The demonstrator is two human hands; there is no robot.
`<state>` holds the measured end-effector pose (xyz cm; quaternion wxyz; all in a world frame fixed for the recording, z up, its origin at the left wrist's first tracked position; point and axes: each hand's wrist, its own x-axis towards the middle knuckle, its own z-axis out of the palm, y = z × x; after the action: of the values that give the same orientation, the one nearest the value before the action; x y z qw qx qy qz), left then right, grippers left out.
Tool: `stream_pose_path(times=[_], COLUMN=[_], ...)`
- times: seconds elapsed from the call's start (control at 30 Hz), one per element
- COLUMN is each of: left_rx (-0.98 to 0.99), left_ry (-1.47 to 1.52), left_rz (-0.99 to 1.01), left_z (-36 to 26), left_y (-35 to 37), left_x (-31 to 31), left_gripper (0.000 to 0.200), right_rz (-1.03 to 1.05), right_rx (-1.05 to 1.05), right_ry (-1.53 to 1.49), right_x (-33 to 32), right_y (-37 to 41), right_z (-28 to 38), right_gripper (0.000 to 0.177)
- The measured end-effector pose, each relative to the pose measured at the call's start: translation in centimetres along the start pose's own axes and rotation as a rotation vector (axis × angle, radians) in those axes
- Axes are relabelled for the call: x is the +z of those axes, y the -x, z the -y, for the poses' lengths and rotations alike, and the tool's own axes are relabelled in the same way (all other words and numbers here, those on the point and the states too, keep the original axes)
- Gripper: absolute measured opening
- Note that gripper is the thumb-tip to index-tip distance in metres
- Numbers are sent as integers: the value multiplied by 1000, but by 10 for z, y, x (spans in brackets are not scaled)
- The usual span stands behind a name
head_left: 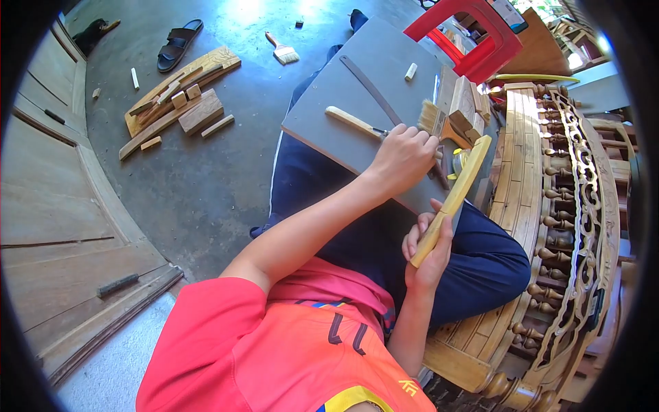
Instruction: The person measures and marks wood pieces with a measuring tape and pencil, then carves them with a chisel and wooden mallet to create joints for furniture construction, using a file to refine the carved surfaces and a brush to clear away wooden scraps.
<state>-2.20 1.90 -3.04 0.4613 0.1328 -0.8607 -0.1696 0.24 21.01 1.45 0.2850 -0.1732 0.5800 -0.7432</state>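
Note:
My right hand (429, 250) is wrapped round a slender, slightly curved yellow wooden piece (456, 194), slanting upward with a line across its middle. Over a grey board (384, 75) on my legs, my left hand (406, 156) is closed, its fingers bent downward. Beside the left wrist lies a tool with a pale wooden handle (353, 121); its far part runs under the hand. What the left fingers grip is hidden. A paintbrush (432, 117), a yellow tape measure (458, 162) and a thin metal strip (371, 89) lie close by.
To the right stands a carved wooden bench (511, 172) with turned spindles. Wood blocks (465, 106) rest at the board's edge, near a red plastic stool (473, 34). Wood offcuts (201, 113), another brush (283, 53) and a sandal (180, 45) lie on the floor.

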Motion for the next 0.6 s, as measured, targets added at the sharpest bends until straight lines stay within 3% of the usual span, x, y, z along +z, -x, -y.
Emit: stream_pose_path(times=[0.23,0.6], left_rx=[-5,15], left_ry=[54,82], left_rz=[-10,-15], left_z=[2,1], left_y=[0,-1], left_x=[-3,-4], left_gripper=[19,20], right_rz=[-28,-41], right_rx=[7,-117], right_ry=[108,26], right_x=[0,5], right_y=[2,7], right_z=[0,17], right_gripper=[37,42])
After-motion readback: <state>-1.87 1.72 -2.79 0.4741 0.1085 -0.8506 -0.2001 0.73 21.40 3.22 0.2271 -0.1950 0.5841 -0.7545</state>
